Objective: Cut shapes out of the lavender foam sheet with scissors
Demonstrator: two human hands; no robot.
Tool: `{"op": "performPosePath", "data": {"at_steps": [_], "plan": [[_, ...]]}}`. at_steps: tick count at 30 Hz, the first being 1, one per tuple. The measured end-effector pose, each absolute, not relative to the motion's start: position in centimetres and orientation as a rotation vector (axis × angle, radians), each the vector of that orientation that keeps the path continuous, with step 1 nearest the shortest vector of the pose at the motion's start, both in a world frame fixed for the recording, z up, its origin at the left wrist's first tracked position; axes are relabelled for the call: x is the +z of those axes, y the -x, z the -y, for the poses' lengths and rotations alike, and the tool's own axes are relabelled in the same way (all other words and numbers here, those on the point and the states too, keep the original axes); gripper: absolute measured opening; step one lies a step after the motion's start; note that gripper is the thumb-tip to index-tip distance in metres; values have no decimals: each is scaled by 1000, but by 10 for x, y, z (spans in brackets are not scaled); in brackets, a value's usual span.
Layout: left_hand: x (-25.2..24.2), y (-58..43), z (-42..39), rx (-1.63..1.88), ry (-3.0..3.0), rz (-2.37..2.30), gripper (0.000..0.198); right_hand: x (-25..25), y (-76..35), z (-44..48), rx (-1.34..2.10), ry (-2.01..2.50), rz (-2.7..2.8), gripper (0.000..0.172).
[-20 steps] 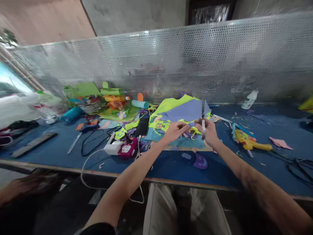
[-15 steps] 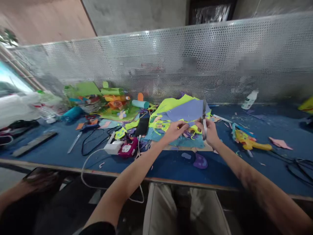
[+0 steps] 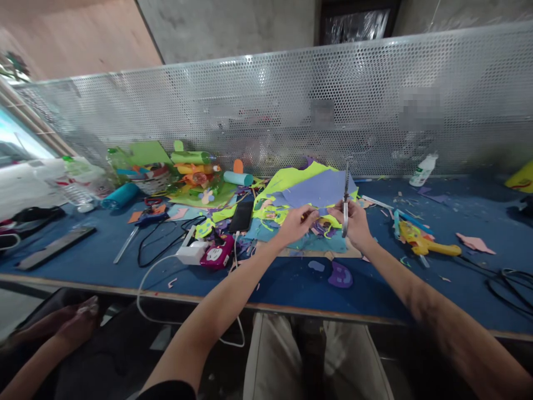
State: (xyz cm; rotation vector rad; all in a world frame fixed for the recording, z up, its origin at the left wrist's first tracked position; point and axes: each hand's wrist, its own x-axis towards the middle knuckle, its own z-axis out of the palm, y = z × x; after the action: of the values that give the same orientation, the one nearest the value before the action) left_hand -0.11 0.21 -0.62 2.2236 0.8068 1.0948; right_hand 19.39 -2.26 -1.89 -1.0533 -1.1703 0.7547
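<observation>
Right hand [image 3: 356, 223] closed round the scissors [image 3: 345, 216], with the fingers bent about the near half and the far half sticking out past them. Their long axis ran near to far, almost square to the line between the hands, and their far end overlapped the right part of the purple sheet [image 3: 314, 189] in the view; whether metal touched paper could not be told. The left hand [image 3: 297, 223] was just left of the right one, thumb and fingertips brought together in a narrow pinch turned toward the scissors. What that pinch held, if anything, was too small to make out. A short gap parted the two sets of fingertips, so the scissors lay to the right of the left hand, with the right hand much the nearer to them. The purple sheet spread just beyond both hands, on top of the yellow sheet [image 3: 278, 182], while the blue sheet [image 3: 300, 240] lay under and near the wrists among scraps. Farther left was the phone [image 3: 241, 216]; nearer, on the table [image 3: 387, 303], rested the purple cutout [image 3: 340, 275]; well to the right lay the glue gun [image 3: 435, 248].
</observation>
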Motion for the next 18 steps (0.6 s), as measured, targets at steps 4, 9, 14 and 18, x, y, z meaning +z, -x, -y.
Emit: {"op": "performPosePath", "data": {"at_steps": [4,9,14,18], "plan": [[-5,3,-6,1301,-2043,-873,40,-11,-203,28,850,1049,1390,35],[3,11,-13,1515,-1837,-904,41,-13,-226,21,848,1258,1809,37],[4,12,-14,1467,-1869,-895,42,-16,-229,18,867,1350,1916,43],[2,9,-8,1354,-1896,-878,44,-14,-224,22,979,1339,1930,46]]}}
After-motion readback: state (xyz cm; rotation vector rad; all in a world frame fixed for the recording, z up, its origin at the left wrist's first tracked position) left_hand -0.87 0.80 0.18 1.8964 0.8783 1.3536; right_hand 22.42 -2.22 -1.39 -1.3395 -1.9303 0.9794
